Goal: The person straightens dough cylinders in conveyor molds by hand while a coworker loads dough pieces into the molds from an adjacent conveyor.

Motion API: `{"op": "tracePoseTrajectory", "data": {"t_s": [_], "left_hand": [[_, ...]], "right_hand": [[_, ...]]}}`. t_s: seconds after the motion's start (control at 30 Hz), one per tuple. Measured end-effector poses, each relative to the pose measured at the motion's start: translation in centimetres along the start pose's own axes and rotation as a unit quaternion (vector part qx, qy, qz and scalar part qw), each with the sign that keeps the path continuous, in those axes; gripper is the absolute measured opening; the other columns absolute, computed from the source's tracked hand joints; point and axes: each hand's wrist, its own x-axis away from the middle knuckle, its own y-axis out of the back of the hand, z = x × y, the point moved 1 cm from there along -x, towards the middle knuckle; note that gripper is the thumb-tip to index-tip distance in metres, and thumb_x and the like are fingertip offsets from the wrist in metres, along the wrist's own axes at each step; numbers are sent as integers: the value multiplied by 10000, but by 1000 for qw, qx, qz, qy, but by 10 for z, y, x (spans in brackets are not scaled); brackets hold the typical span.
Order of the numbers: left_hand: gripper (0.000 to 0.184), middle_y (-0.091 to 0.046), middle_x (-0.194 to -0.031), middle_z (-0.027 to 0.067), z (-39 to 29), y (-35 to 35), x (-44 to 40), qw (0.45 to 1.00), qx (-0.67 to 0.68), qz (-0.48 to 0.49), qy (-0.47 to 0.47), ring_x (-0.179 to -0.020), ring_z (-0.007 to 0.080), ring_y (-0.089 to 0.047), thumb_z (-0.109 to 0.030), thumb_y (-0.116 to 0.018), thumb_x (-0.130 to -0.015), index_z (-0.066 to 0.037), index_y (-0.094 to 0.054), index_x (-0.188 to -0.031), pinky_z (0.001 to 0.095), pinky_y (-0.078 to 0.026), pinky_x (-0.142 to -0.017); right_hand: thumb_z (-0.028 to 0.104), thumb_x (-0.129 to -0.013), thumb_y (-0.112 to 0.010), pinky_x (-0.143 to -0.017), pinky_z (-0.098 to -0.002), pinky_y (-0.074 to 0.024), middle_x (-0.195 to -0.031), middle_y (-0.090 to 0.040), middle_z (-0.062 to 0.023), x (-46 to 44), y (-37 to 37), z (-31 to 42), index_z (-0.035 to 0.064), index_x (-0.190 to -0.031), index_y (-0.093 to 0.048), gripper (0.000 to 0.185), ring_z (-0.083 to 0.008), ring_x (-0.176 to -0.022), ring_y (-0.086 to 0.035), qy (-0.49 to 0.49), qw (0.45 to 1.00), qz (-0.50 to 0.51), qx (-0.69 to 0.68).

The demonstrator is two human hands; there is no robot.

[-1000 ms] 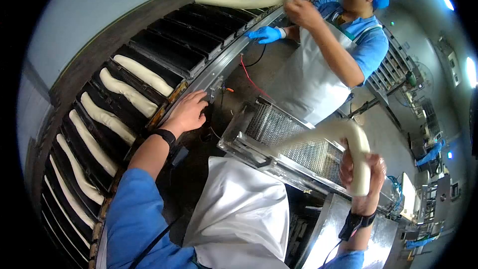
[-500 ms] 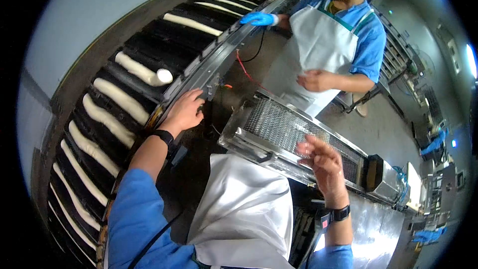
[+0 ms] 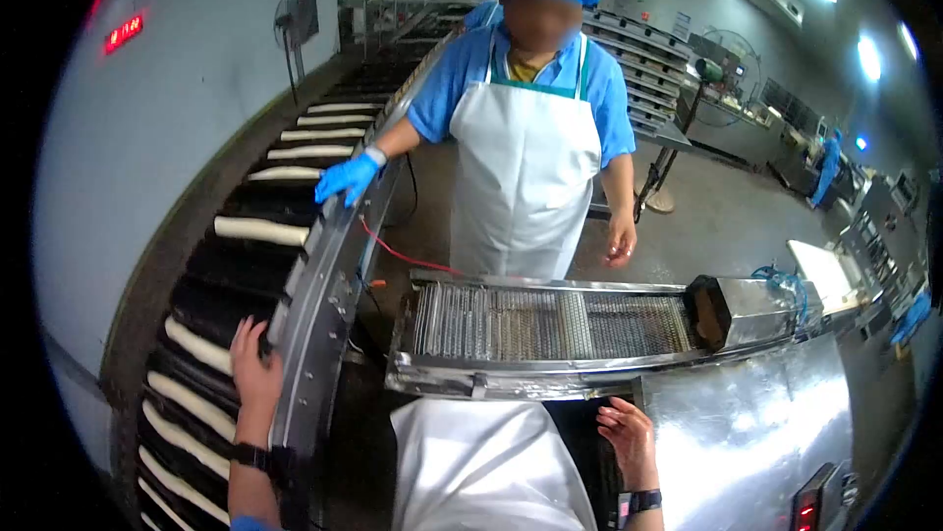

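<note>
My left hand reaches over the inner edge of the black-troughed conveyor, fingers apart and slightly bent. Nothing shows in its grasp. Just left of its fingers lies the end of a long white dough strip; whether they touch I cannot tell. Further dough strips lie in the troughs below it. Beside the near edge of the metal mesh conveyor, my right hand is raised with its fingers loosely extended and holds nothing visible.
Across the mesh conveyor stands a co-worker in a white apron, one blue-gloved hand on the conveyor's rail. A red cord runs between the conveyors. At my right is a shiny metal table. A rack of trays stands behind.
My view has turned and levelled. My left hand has gone from the rail to over the trough edge. My right hand has dropped from above the mesh to its near side.
</note>
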Motion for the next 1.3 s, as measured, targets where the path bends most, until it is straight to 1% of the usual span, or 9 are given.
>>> {"op": "tracePoseTrajectory", "data": {"t_s": [0.1,0.23,0.3,0.4,0.47,0.57,0.63,0.7,1.3], "left_hand": [[582,-417,-1375,270,67,7,17,982,-31,30,183,-1308,405,-363,-205,-651,-841,28,-422,-1323,459,-306,-1086],[802,-185,-1481,341,65,25,17,948,-97,136,271,-1371,458,-235,-457,-507,-925,66,-197,-1449,448,-247,-1124],[942,-96,-1477,386,82,27,16,943,-31,129,306,-1390,477,-161,-576,-490,-895,60,-98,-1469,434,-211,-1141],[1085,35,-1470,409,84,33,11,915,-1,134,379,-1391,514,-81,-723,-533,-788,-66,-58,-1510,478,-178,-1139],[1101,63,-1467,413,70,48,8,918,-19,154,365,-1393,516,-64,-737,-575,-749,-124,-81,-1519,477,-173,-1136],[1156,40,-1449,440,79,50,17,916,-46,127,379,-1391,517,-75,-708,-673,-690,-135,-107,-1518,464,-172,-1136],[1151,39,-1447,442,98,42,21,920,-12,116,374,-1390,519,-74,-688,-689,-691,-136,-108,-1518,463,-176,-1135],[1141,39,-1445,444,105,38,21,930,-7,99,355,-1388,524,-76,-675,-691,-700,-135,-108,-1518,468,-178,-1134],[1055,17,-1417,480,67,19,0,935,-34,106,337,-1364,566,-72,-621,-649,-780,-61,-123,-1503,497,-177,-1128]], "right_hand": [[168,-857,-579,-736,-314,-535,-954,-670,-124,-9,-4,-2,-42,-1151,-546,363,-190,-844,-652,10,999,-22,-24],[218,-814,-621,-681,-273,-489,-887,-625,-70,-27,-22,1,-27,-1139,-552,413,-153,-755,-593,42,998,3,-36],[176,-805,-631,-688,-255,-470,-902,-613,-58,-50,-11,-13,-18,-1161,-551,413,-140,-767,-573,81,996,30,-26],[113,-800,-630,-753,-298,-468,-1028,-590,-99,-67,-30,-7,-34,-1190,-534,428,-173,-847,-571,215,960,-104,146],[94,-826,-593,-969,-420,-403,-1218,-509,-213,-73,-38,3,-52,-1266,-472,480,-332,-1123,-504,321,834,-177,412],[91,-837,-586,-1095,-467,-277,-1358,-407,-259,-91,-59,-2,-59,-1331,-399,549,-407,-1321,-321,368,736,-230,519],[130,-849,-582,-1150,-482,-169,-1454,-312,-248,-106,-60,-15,-61,-1363,-354,594,-398,-1398,-212,348,741,-218,531],[159,-863,-557,-1159,-489,-124,-1469,-299,-243,-109,-68,-20,-45,-1384,-342,599,-382,-1405,-208,331,652,-216,646],[31,-829,-480,-1156,-486,-129,-1506,-267,-200,-117,-54,-31,1,-1422,-302,620,-358,-1414,-208,353,627,-224,657]]}}
